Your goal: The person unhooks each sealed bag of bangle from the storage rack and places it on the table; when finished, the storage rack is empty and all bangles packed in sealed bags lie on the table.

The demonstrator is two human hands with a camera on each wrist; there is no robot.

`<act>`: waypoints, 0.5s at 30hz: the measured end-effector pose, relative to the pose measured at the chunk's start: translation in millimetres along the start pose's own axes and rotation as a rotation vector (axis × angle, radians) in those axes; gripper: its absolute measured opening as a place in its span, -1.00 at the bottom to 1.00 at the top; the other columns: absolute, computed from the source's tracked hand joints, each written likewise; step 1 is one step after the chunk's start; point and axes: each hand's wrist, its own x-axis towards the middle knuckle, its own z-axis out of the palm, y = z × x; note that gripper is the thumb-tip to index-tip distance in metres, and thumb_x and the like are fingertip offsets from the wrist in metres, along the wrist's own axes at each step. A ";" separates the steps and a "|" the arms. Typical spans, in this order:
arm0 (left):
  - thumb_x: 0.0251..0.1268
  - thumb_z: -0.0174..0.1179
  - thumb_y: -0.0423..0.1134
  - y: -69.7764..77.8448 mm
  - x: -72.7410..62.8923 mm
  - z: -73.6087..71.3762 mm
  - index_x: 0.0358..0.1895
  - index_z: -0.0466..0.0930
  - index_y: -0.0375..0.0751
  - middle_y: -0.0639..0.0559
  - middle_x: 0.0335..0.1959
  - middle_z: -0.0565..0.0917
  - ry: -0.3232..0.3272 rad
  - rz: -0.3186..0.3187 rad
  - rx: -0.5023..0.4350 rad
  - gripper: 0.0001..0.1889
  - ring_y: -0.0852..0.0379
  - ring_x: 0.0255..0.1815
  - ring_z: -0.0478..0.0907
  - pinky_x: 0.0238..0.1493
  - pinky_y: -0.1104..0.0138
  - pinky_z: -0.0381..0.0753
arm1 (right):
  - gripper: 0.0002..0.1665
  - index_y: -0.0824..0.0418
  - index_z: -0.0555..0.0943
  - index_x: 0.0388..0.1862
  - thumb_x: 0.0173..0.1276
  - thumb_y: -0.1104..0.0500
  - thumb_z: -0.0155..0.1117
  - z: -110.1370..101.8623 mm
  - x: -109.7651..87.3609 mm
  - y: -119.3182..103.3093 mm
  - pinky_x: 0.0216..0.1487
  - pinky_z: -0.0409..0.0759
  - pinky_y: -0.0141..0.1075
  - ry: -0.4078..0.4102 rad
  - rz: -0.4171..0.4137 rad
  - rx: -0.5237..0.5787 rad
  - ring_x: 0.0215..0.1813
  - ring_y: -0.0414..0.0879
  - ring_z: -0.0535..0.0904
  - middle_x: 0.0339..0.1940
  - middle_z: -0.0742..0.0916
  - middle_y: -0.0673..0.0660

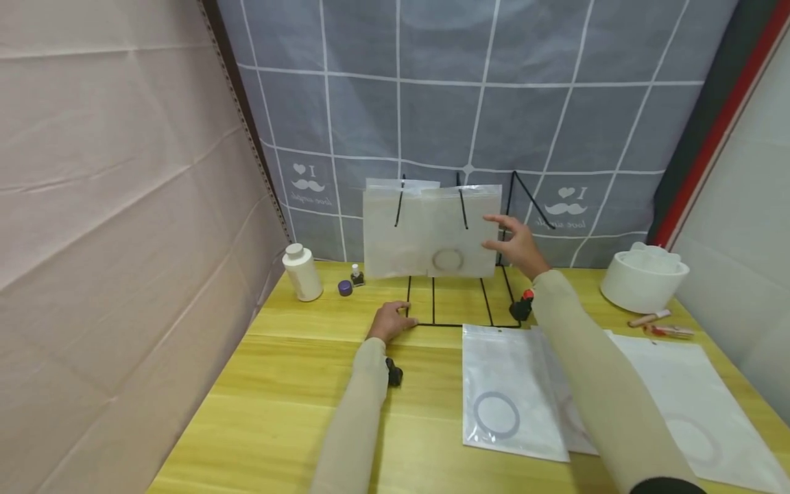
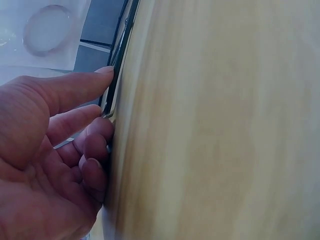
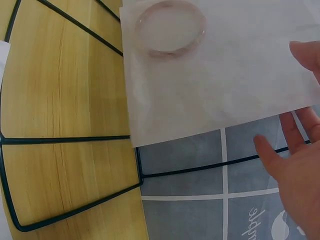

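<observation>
A black wire rack stands on the table, its hooks carrying two white plastic bags side by side. The right-hand bag contains a ring-shaped bangle. My left hand grips the rack's front left corner, thumb and forefinger at the wire. By the right edge of the right-hand bag is my right hand, with thumb and fingers spread apart. In the right wrist view its thumb overlaps the bag and the other fingers lie beyond the bag's edge; contact cannot be made out.
More white bags with rings lie front right, partly under my right forearm. A white bottle, purple cap and small dark bottle stand back left. Back right are a white round container and small wrapped sticks.
</observation>
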 end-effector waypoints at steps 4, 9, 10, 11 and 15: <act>0.27 0.42 -0.16 2.9 -0.4 -1.3 0.35 0.56 -0.10 -0.22 0.28 0.58 0.000 0.003 0.019 -0.43 -0.20 0.27 0.52 0.29 -0.04 0.47 | -0.33 0.18 0.49 0.43 0.34 0.29 0.41 2.2 -1.1 -2.5 0.23 0.36 0.07 0.022 -0.020 0.034 0.27 0.14 0.36 0.38 0.49 0.27; 0.25 0.43 -0.19 7.6 -0.3 -3.4 0.32 0.59 -0.12 -0.20 0.28 0.59 0.016 0.020 0.045 -0.45 -0.17 0.22 0.56 0.25 -0.02 0.51 | -0.33 0.13 0.47 0.46 0.38 0.29 0.37 4.0 0.5 -9.1 0.30 0.39 0.10 0.019 -0.065 0.016 0.45 0.07 0.35 0.53 0.43 0.14; 0.25 0.43 -0.19 7.7 -0.5 -3.3 0.32 0.59 -0.12 -0.20 0.28 0.59 0.017 0.019 0.044 -0.46 -0.17 0.22 0.56 0.25 -0.02 0.51 | -0.33 0.12 0.48 0.46 0.38 0.29 0.37 4.3 0.8 -10.2 0.32 0.39 0.11 0.017 -0.069 0.014 0.47 0.07 0.34 0.54 0.43 0.13; 0.26 0.43 -0.20 7.4 -0.6 -2.8 0.32 0.59 -0.12 -0.20 0.28 0.59 0.017 0.015 0.040 -0.46 -0.17 0.22 0.56 0.25 -0.02 0.51 | -0.34 0.12 0.48 0.46 0.38 0.29 0.36 4.4 0.7 -11.0 0.35 0.38 0.12 0.015 -0.075 0.009 0.51 0.07 0.31 0.53 0.43 0.13; 0.25 0.43 -0.19 3.2 1.1 0.1 0.33 0.58 -0.10 -0.19 0.30 0.58 0.011 0.001 0.020 -0.45 -0.18 0.26 0.53 0.31 -0.03 0.46 | -0.36 0.15 0.50 0.43 0.37 0.29 0.37 5.4 -5.8 -18.5 0.22 0.53 -0.04 0.022 -0.096 -0.017 0.22 -0.07 0.57 0.49 0.48 0.17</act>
